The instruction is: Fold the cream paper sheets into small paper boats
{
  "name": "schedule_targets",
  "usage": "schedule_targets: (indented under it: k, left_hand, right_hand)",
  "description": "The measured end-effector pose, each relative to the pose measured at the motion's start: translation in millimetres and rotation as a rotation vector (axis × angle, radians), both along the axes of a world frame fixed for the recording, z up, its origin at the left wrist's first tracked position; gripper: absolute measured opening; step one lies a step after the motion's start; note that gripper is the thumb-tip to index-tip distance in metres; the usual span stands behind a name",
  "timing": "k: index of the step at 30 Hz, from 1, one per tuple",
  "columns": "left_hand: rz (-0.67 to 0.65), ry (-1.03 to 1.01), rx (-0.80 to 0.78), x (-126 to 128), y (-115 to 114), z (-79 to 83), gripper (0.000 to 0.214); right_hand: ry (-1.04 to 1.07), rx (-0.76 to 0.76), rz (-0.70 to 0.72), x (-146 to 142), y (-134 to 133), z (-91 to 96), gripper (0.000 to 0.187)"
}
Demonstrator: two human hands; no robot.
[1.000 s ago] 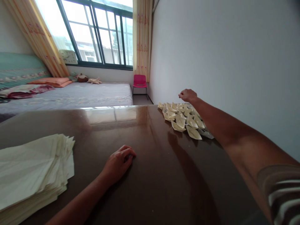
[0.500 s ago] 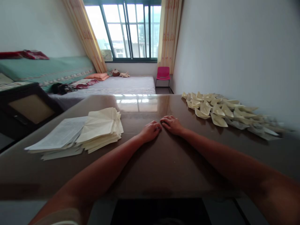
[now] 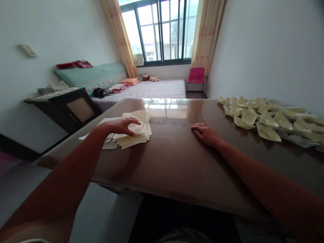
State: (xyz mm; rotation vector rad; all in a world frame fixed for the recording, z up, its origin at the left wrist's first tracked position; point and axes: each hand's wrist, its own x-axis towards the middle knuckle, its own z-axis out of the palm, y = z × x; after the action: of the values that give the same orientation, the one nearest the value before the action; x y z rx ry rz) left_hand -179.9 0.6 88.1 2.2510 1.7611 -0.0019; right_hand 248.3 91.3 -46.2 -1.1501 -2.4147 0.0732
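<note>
My left hand point(image 3: 120, 125) reaches over a stack of cream paper sheets point(image 3: 134, 130) on the left part of a glossy brown table point(image 3: 172, 158). Its fingers are spread and rest on the top sheet. My right hand point(image 3: 205, 132) lies flat on the bare tabletop near the middle, fingers stretched out, holding nothing. A heap of several folded cream paper boats point(image 3: 263, 116) lies along the table's right side by the wall, well right of my right hand.
A white wall runs along the table's right edge. Beyond the table is a bed point(image 3: 152, 88), a pink chair point(image 3: 196, 76) under the window, and a dark cabinet point(image 3: 71, 108) to the left. The table's near edge is close to my body.
My right hand came back from the boat heap to the table's middle. My left hand moved left from beside it onto the paper stack. The view swung left.
</note>
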Motion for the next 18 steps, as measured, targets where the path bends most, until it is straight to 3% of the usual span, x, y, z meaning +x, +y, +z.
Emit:
schedule_targets:
  k: [4,14,18]
  left_hand:
    - [0.066,0.006,-0.072,-22.8,-3.3,-6.6,0.069]
    - [0.015,-0.191,-0.145,-33.2,-0.8,-4.1,0.060]
    - [0.109,-0.279,-0.087,-31.3,-12.0,-8.2,0.043]
  right_hand:
    - [-0.008,0.007,-0.003,-0.2,-1.0,0.5,0.032]
    - [-0.027,0.022,0.002,1.7,2.9,-3.9,0.034]
    - [-0.011,0.023,0.012,2.2,3.8,-4.1,0.034]
